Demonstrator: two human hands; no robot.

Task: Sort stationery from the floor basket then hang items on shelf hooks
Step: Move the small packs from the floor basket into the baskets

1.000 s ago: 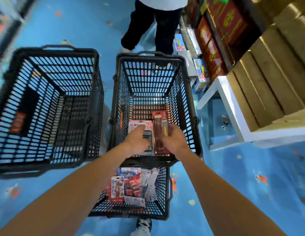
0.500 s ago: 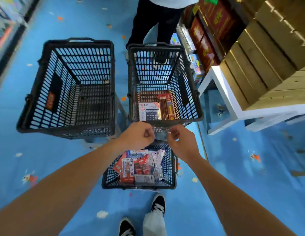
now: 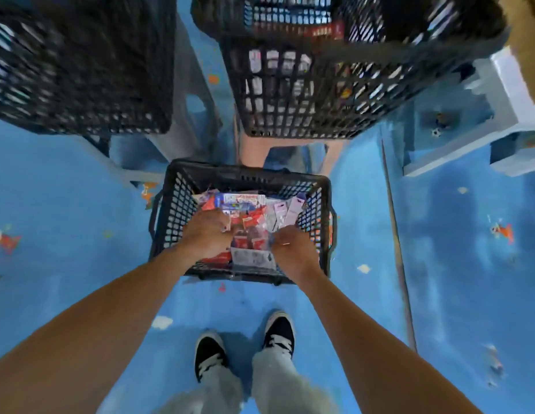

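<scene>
A small black floor basket (image 3: 248,172) sits on the blue floor just ahead of my feet. It holds several packaged stationery items (image 3: 255,206), red, white and clear. Both my hands are down inside it on the pile. My left hand (image 3: 207,233) lies over the red packs on the left side. My right hand (image 3: 292,248) is at the right side, beside a white-labelled pack (image 3: 253,258). Their fingers point down into the packs and are blurred, so a grip cannot be made out.
Two larger black baskets stand raised beyond it, the left basket (image 3: 81,70) and the right basket (image 3: 305,109), which has packs showing through its mesh. A white shelf base (image 3: 499,85) is at the right. My shoes (image 3: 209,354) are close behind the floor basket.
My hands left the right raised basket, where a calculator pack and a pencil pack stay, then dropped into the floor basket. The view tilted down.
</scene>
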